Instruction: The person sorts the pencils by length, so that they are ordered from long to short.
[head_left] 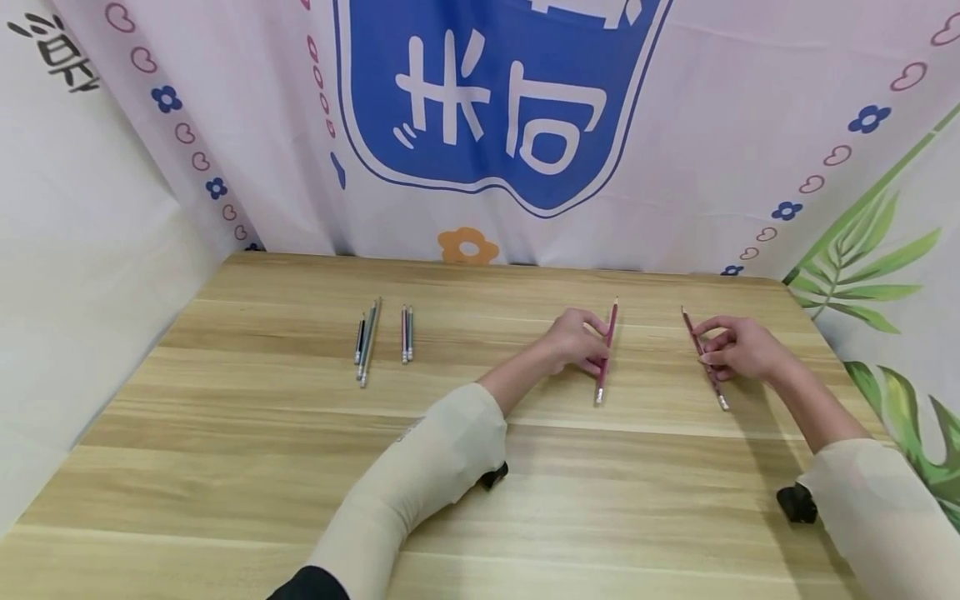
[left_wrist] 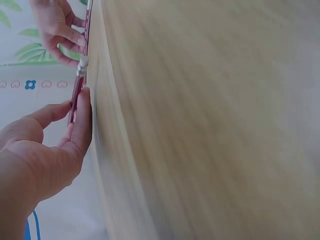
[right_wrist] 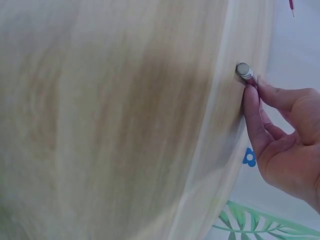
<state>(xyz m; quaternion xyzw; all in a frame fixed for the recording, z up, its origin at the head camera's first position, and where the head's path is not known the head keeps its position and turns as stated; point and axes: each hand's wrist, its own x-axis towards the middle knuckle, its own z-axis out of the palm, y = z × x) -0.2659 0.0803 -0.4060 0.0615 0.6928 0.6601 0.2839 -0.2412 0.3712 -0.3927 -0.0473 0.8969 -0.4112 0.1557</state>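
The left hand (head_left: 576,340) pinches a red pencil (head_left: 611,329) in its fingers, tip away from the person and slanting right, eraser near; the right hand (head_left: 738,348) pinches a dark red pencil (head_left: 714,383), tip away and slanting left; both are at the bench's (head_left: 570,492) right side; other pencils (head_left: 370,343) lie left, tips away.

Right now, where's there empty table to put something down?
There's bare table between the two short pencils and the left hand, and a bigger patch nearer, between the left sleeve and right sleeve. It's crowded where three grouped pencils lie beside the short ones.
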